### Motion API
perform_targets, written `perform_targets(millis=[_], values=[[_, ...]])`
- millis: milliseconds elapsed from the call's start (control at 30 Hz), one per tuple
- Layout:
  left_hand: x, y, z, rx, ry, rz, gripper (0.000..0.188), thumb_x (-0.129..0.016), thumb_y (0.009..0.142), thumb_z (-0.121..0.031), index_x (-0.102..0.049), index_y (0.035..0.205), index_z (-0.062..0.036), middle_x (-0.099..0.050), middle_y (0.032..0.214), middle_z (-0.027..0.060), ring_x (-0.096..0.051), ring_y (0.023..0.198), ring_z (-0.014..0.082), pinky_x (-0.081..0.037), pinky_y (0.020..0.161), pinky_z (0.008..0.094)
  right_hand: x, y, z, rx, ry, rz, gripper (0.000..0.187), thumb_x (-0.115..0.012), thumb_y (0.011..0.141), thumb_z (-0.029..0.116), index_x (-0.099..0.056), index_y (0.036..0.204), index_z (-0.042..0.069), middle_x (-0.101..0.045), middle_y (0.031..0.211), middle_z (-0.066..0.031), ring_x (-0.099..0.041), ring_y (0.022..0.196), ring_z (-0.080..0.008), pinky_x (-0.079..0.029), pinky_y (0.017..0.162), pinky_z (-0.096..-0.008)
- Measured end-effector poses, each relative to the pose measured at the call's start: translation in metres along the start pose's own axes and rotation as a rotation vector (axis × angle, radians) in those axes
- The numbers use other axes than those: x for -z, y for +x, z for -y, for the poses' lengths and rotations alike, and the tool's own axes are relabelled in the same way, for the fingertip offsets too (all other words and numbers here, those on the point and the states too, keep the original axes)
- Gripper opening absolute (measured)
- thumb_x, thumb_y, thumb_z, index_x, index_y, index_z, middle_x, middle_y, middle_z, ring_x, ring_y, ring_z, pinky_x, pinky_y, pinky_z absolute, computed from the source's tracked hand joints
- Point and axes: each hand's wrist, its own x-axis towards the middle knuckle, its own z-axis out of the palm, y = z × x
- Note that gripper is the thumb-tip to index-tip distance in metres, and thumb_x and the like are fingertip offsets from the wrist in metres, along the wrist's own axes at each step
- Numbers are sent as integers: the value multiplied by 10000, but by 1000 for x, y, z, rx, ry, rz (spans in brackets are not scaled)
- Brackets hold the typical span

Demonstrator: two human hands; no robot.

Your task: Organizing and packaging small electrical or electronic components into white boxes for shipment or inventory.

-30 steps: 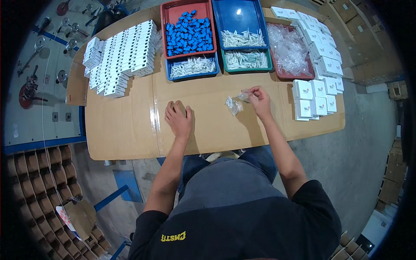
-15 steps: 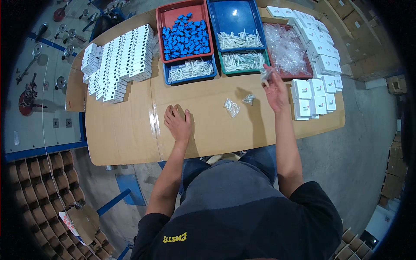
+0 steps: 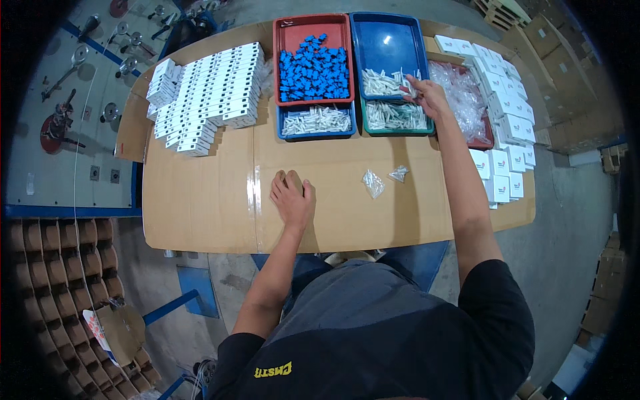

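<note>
On the near half of the cardboard sheet (image 3: 200, 213), the left hand (image 3: 292, 199) rests with fingers loosely curled, nothing visible in it; pose unchanged from 0.5 s ago. Two small filled clear bags (image 3: 373, 184) lie forward-right of it, also unmoved. Right hand (image 3: 430, 97): earlier holding up a clear bag beside the green tray (image 3: 400, 132), now farther forward at the near end of the upper blue tray (image 3: 387, 40), fingers bent among white sticks (image 3: 380, 83). Cannot tell whether it grips anything.

Surface, far side: red tray of blue clips (image 3: 313, 70) left of the upper blue tray; loose clear bags (image 3: 457, 90) to the right; white boxes (image 3: 213, 87) stacked at both ends.

Room: brown partitions (image 3: 57, 267) lower left, grey concrete floor (image 3: 573, 200), wooden pallet (image 3: 503, 12) beyond.
</note>
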Motion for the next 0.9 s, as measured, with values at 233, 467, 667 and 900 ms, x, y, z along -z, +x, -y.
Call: perform_targets(millis=[233, 467, 667, 900], values=[[1, 2, -2, 7, -37, -12, 489, -660, 919, -319, -583, 1307, -32, -505, 1413, 208, -442, 1353, 381, -349, 1102, 527, -1, 84, 15, -283, -252, 118, 291, -869, 862, 140, -665, 1013, -1, -682, 942, -74, -686, 794, -168, -619, 687, -265], [0, 3, 0, 2, -26, -9, 496, -663, 908, -317, -576, 1306, -34, -504, 1410, 204, -442, 1349, 376, -355, 1097, 522, -36, 98, 50, -175, -1088, 20, 379, -915, 810, 196, -680, 919, -81, -732, 873, -147, -707, 613, -220, -600, 513, -318], [1, 1, 0, -3, -30, -19, 499, -663, 909, -322, -574, 1307, -35, -503, 1410, 205, -444, 1344, 377, -356, 1094, 523, -46, 82, 76, 22, -1351, -20, 434, -902, 831, 268, -643, 774, -75, -689, 693, -135, -689, 553, -225, -561, 481, -349], [2, -2, 3, 9, 1, -4, 488, -651, 921, -332, -584, 1300, -33, -507, 1406, 211, -455, 1335, 378, -361, 1091, 515, -10, 75, 55, 16, -943, -98, 384, -773, 933, 336, -663, 856, -23, -717, 772, -125, -701, 601, -219, -593, 532, -373]])
